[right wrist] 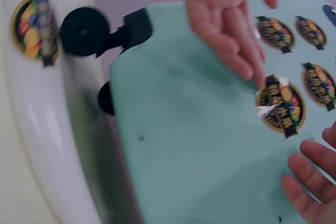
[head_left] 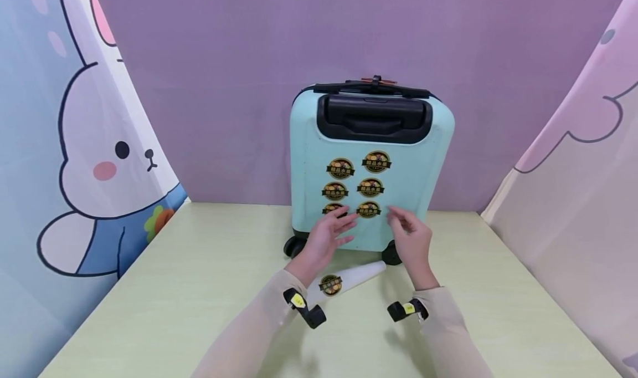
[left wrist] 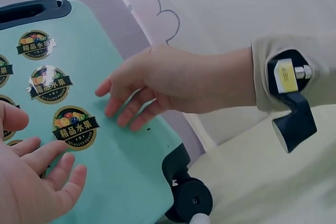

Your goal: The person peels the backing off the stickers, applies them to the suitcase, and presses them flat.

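A mint-green suitcase [head_left: 309, 123] stands upright, its face bearing two columns of round black-and-gold fruit stickers. My left hand [head_left: 325, 236] has its fingers spread at the lower stickers, partly covering the lower-left one. In the left wrist view, a fingertip of the left hand [left wrist: 39, 182] meets the edge of the lower-right sticker [left wrist: 75, 128]; whether it presses is unclear. My right hand [head_left: 412, 239], fingers loosely bent and holding nothing, is just right of that sticker, close to the suitcase face. Below them lies a curled white sticker sheet [head_left: 361, 275] carrying one sticker [head_left: 330, 285].
Black caster wheels [head_left: 392, 253] support the suitcase on a pale table [head_left: 224, 289]. A black handle [head_left: 375, 115] is recessed near its top. Behind hangs a purple cloth [head_left: 219, 101], with cartoon-printed curtains [head_left: 30, 162] on both sides.
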The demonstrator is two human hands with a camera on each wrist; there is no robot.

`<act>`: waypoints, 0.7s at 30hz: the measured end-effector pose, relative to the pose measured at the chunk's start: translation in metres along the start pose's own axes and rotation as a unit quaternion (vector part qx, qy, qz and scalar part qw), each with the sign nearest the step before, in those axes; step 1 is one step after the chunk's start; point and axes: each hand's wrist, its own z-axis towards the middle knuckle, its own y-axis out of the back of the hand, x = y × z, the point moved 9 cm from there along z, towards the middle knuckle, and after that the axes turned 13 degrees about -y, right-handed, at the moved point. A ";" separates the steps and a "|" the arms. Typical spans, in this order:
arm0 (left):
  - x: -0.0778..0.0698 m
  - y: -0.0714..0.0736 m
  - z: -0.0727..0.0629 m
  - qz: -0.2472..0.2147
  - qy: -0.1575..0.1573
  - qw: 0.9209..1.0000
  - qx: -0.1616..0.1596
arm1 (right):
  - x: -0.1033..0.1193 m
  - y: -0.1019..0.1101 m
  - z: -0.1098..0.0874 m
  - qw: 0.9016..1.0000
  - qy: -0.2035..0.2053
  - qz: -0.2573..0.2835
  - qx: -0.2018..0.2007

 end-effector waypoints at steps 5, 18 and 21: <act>0.001 0.001 0.001 -0.030 0.003 0.999 -0.008 | 0.007 -0.003 0.001 0.998 -0.024 0.052 0.026; -0.005 -0.007 -0.003 -0.103 0.008 0.994 -0.022 | 0.004 -0.008 0.003 0.996 -0.016 0.086 0.034; -0.006 -0.007 -0.005 -0.103 0.006 0.994 -0.024 | 0.003 -0.008 0.003 0.995 -0.016 0.091 0.040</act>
